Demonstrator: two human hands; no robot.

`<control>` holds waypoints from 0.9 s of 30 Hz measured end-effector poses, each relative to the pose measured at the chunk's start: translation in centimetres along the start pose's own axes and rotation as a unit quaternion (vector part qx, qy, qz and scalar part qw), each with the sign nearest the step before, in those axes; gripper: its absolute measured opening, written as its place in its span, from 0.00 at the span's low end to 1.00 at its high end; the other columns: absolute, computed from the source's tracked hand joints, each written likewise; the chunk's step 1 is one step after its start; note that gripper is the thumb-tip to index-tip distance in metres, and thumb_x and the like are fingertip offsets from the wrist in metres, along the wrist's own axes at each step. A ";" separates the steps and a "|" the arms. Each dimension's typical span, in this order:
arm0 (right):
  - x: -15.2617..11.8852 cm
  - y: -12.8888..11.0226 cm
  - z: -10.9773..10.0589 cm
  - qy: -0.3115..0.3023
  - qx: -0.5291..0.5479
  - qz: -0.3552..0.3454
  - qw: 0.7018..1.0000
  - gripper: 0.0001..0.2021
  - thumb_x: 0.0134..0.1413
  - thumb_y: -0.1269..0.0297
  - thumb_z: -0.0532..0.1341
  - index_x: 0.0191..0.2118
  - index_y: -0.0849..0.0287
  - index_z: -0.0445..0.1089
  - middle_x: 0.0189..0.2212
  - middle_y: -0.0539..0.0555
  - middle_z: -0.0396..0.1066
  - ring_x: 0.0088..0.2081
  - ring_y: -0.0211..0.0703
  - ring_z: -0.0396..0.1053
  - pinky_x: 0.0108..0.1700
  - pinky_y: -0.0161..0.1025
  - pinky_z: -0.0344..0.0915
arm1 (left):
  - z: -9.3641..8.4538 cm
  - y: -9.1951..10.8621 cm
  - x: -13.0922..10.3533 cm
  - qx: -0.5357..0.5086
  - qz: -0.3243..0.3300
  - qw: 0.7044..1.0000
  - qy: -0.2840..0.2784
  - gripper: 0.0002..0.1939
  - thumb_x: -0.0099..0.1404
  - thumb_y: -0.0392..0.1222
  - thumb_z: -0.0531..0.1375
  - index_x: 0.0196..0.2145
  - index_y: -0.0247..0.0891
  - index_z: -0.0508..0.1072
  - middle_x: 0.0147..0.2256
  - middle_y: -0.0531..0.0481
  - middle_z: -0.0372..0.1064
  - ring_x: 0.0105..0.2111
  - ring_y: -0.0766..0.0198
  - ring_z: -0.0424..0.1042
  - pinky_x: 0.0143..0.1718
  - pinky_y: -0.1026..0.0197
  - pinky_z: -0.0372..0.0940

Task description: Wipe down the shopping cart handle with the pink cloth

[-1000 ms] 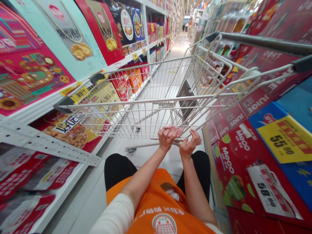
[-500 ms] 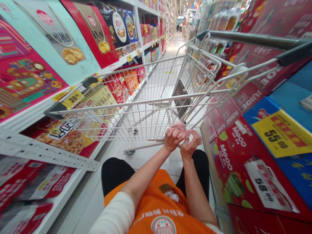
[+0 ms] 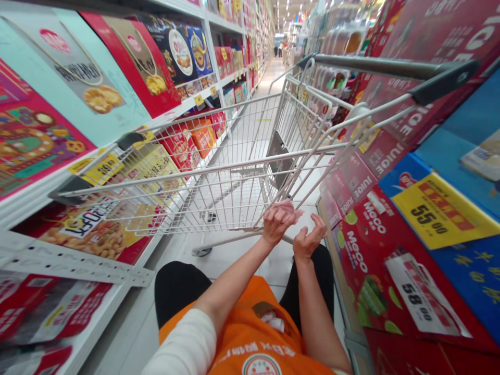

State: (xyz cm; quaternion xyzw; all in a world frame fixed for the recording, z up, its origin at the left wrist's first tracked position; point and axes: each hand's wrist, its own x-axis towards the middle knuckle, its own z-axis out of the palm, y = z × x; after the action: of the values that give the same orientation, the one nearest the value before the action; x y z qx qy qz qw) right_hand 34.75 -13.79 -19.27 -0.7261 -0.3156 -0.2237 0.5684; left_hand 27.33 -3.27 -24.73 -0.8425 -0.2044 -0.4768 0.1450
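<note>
My left hand is closed around a crumpled pink cloth, which pokes out above and beside the fingers. Just to its right, my right hand is raised with loosely bent fingers apart, and I see nothing in it. A small gap separates the two hands. Directly beyond them stands a wire shopping cart, turned sideways to me, its basket showing only bare wire mesh. The near lower edge of the basket is close to my left hand; whether they touch I cannot tell.
Shelves with boxed and bagged snacks run along the left. On the right are stacked red drink cartons with price signs. The cart's handle reaches toward the cartons. An aisle floor stretches ahead, with people far off.
My right hand has come away from the pink cloth and its fingers have loosened. The cloth stays in my left hand. The view has shifted slightly, so the cart appears further left.
</note>
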 end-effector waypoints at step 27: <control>-1.2 0.0 0.5 -0.070 0.026 0.025 0.997 0.19 0.53 0.73 0.49 0.50 0.59 0.65 0.45 0.60 0.71 0.46 0.47 0.70 0.56 0.53 0.61 | 0.2 -2.2 -6.5 0.051 0.084 0.992 -0.081 0.16 0.69 0.43 0.62 0.53 0.53 0.70 0.48 0.51 0.71 0.53 0.59 0.68 0.56 0.54 0.62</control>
State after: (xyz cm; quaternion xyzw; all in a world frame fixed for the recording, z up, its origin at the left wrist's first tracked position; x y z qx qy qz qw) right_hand 33.95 -13.59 -20.19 -0.7324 -0.3423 -0.1498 0.5692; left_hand 23.44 -2.62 -30.33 -0.8840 -0.1683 -0.3821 0.2102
